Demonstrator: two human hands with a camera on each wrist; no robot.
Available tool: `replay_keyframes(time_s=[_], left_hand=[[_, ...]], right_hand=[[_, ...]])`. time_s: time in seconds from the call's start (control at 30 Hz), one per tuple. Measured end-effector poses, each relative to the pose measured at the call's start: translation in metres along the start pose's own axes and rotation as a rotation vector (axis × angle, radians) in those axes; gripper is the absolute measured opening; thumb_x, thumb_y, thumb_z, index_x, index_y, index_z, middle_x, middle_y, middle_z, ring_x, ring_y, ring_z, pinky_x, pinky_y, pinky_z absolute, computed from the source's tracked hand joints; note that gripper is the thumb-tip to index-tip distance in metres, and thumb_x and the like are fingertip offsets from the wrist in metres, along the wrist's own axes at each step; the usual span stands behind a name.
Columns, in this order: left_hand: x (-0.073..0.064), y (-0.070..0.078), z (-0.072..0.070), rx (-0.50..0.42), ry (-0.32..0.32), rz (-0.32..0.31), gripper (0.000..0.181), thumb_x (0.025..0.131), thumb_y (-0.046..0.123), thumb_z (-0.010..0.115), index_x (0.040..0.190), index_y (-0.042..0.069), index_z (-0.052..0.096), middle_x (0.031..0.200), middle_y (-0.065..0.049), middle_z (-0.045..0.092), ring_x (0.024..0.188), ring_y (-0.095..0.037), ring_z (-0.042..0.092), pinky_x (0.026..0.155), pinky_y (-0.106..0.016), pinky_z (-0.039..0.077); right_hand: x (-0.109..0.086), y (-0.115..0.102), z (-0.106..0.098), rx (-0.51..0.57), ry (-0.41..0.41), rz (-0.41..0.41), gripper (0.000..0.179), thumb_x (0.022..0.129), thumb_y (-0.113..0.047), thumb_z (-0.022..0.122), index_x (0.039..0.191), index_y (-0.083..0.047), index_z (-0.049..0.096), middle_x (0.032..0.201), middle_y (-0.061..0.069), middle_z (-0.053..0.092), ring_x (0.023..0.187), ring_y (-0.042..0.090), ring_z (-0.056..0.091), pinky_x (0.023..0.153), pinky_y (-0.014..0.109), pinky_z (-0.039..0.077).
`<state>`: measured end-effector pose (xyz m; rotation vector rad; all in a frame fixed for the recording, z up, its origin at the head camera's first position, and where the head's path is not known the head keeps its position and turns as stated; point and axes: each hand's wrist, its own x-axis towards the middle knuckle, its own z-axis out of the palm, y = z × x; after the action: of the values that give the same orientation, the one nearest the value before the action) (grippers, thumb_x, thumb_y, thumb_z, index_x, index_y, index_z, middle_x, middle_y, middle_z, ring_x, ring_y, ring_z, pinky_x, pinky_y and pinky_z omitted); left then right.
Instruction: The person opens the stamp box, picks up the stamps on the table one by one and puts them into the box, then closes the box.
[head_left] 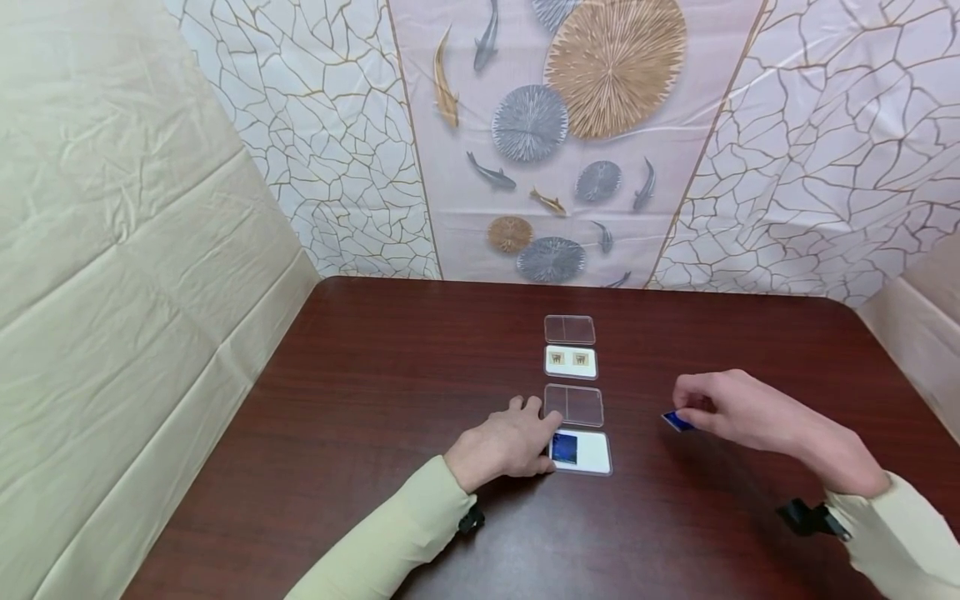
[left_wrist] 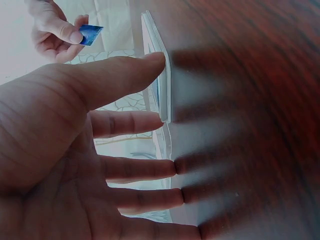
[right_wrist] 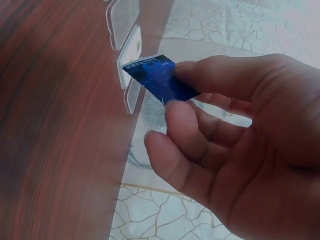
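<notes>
In the head view, a small flat case [head_left: 595, 454] with a white insert lies on the table, a blue stamp [head_left: 565, 448] on its left half. My left hand [head_left: 504, 437] rests at the case's left end, its thumb and index finger touching the edge. Those fingers look nearly straight in the left wrist view. Off to the right, my right hand [head_left: 757, 417] pinches a second blue stamp [right_wrist: 157, 77] between thumb and fingers, raised above the table. Its toothed edges show in the right wrist view; part of it is hidden under the thumb.
Behind the near case lies a clear lid [head_left: 583, 405]. Farther back are another white case [head_left: 570, 372] with two beige stamps and a second clear lid [head_left: 570, 330]. The dark wood table [head_left: 375, 375] meets a patterned cloth wall [head_left: 480, 225] at its far edge.
</notes>
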<state>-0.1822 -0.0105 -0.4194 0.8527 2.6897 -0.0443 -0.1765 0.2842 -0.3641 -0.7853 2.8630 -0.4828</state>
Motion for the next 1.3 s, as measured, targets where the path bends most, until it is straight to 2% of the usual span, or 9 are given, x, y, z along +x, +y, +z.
replay_keyframes(time_s=[0.27, 0.53, 0.73, 0.9, 1.3], left_hand=[[-0.001, 0.0, 0.0, 0.006, -0.002, 0.001, 0.05, 0.089, 0.048, 0.068, 0.128, 0.022, 0.05, 0.129, -0.009, 0.05, 0.115, -0.026, 0.048, 0.071, -0.037, 0.052], [-0.001, 0.001, 0.001, 0.009, 0.0, 0.002, 0.049, 0.089, 0.048, 0.068, 0.127, 0.022, 0.05, 0.129, -0.009, 0.05, 0.114, -0.025, 0.048, 0.07, -0.037, 0.052], [-0.001, 0.001, 0.002, 0.017, 0.002, 0.0, 0.049, 0.089, 0.048, 0.068, 0.127, 0.022, 0.05, 0.128, -0.009, 0.05, 0.112, -0.025, 0.049, 0.07, -0.037, 0.052], [0.0, 0.001, 0.002, 0.015, -0.009, 0.003, 0.05, 0.09, 0.049, 0.066, 0.129, 0.022, 0.049, 0.131, -0.01, 0.049, 0.117, -0.026, 0.048, 0.071, -0.038, 0.053], [-0.001, 0.001, 0.001, 0.013, -0.009, -0.004, 0.05, 0.09, 0.049, 0.066, 0.129, 0.023, 0.05, 0.131, -0.009, 0.049, 0.119, -0.026, 0.048, 0.072, -0.038, 0.053]], right_hand=[[0.005, -0.008, 0.0, 0.116, -0.087, 0.082, 0.014, 0.091, -0.012, 0.067, 0.085, -0.021, 0.058, 0.067, -0.008, 0.054, 0.05, 0.003, 0.053, 0.049, 0.022, 0.046], [0.008, -0.011, 0.002, 0.161, -0.102, 0.063, 0.013, 0.092, -0.012, 0.067, 0.085, -0.02, 0.059, 0.07, -0.009, 0.059, 0.046, 0.007, 0.056, 0.047, 0.023, 0.047], [0.015, -0.014, 0.003, 0.153, -0.114, 0.05, 0.013, 0.092, -0.012, 0.067, 0.085, -0.019, 0.059, 0.073, -0.005, 0.061, 0.05, 0.007, 0.059, 0.049, 0.022, 0.047], [0.023, -0.018, 0.005, 0.148, -0.115, 0.038, 0.015, 0.09, -0.01, 0.069, 0.083, -0.019, 0.059, 0.076, -0.004, 0.06, 0.056, 0.005, 0.057, 0.051, 0.022, 0.048], [0.039, -0.024, 0.008, 0.117, -0.112, -0.002, 0.017, 0.089, -0.011, 0.07, 0.08, -0.02, 0.06, 0.07, -0.008, 0.056, 0.057, 0.004, 0.052, 0.051, 0.021, 0.045]])
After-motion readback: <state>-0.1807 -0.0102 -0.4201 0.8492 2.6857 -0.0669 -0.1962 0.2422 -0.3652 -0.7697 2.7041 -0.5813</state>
